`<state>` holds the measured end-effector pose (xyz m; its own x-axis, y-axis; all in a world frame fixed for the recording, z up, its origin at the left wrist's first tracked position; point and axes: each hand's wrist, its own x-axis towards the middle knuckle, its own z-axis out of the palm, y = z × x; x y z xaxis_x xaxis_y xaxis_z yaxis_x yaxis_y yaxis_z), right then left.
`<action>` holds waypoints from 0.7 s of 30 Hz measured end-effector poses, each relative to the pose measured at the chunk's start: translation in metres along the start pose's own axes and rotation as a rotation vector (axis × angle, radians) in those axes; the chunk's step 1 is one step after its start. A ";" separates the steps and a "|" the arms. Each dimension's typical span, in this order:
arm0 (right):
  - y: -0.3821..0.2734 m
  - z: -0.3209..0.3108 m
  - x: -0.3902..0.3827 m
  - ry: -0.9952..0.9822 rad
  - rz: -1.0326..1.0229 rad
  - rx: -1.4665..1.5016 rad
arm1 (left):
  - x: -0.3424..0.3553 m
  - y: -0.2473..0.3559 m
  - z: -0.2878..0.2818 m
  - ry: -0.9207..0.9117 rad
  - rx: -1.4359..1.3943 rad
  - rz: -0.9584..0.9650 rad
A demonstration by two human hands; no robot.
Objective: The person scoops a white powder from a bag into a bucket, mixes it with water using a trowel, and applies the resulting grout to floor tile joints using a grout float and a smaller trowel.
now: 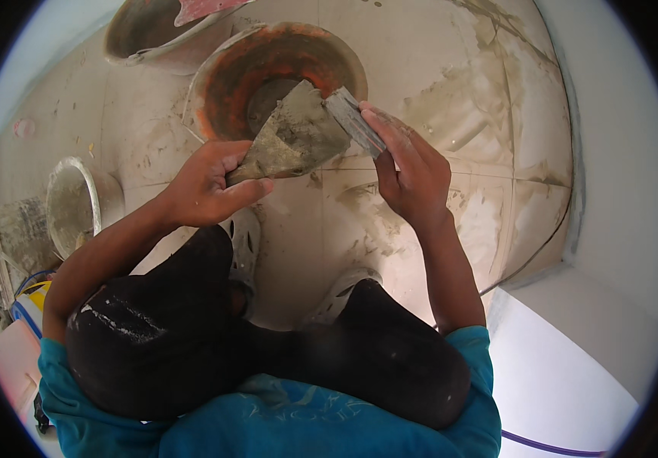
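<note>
Wide basin: stands on the tiled floor [451, 46] toward its far side; the basin [218, 95] is orange inside, its walls smeared with grey, with a round grey patch at the bottom.
Far bucket: this bucket [191, 57] sits just beside the basin, nearer the floor's far left corner, its inner wall stained dull brown-grey; a pinkish-red piece [201, 8] lies across its rim.
Pale pail: nearer the floor's left edge, the pail [109, 200] has a whitish rim and grey residue inside.
Left hand: the left hand [211, 179] is grasping the near end of a triangular mortar-covered blade [298, 133], thumb along the lower side, fingers curled partly behind.
Right hand: the right hand [413, 164] is grasping a flat grey strip [353, 122] between thumb and fingers, fingers fairly straight.
Blade and strip: both are held up before the person, overlapping the basin's near right rim from here; their ends are very close, but whether they touch I can't say.
Hard to make out: the blade's grip, behind the left hand; the depth of the grey at the basin's bottom, partly behind the blade.
Cut off: the far bucket and its pinkish-red piece, at the top.
</note>
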<state>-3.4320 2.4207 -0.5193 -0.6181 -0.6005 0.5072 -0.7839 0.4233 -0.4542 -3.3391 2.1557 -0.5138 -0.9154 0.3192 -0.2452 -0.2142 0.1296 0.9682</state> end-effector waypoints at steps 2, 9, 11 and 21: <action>0.010 0.007 -0.001 -0.003 0.048 -0.053 | -0.002 0.005 -0.008 0.025 0.088 -0.039; -0.035 0.035 -0.003 0.071 -0.148 -0.157 | -0.005 -0.004 -0.019 0.135 0.023 -0.401; -0.046 0.062 0.001 0.050 -0.288 -0.112 | -0.003 -0.009 -0.017 0.091 -0.043 -0.431; -0.002 0.120 0.032 -0.211 0.084 -0.094 | 0.001 -0.035 -0.023 0.093 0.023 -0.592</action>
<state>-3.4430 2.3192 -0.5895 -0.6635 -0.6848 0.3013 -0.7381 0.5334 -0.4132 -3.3406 2.1301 -0.5469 -0.6692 0.1032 -0.7359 -0.6902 0.2807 0.6670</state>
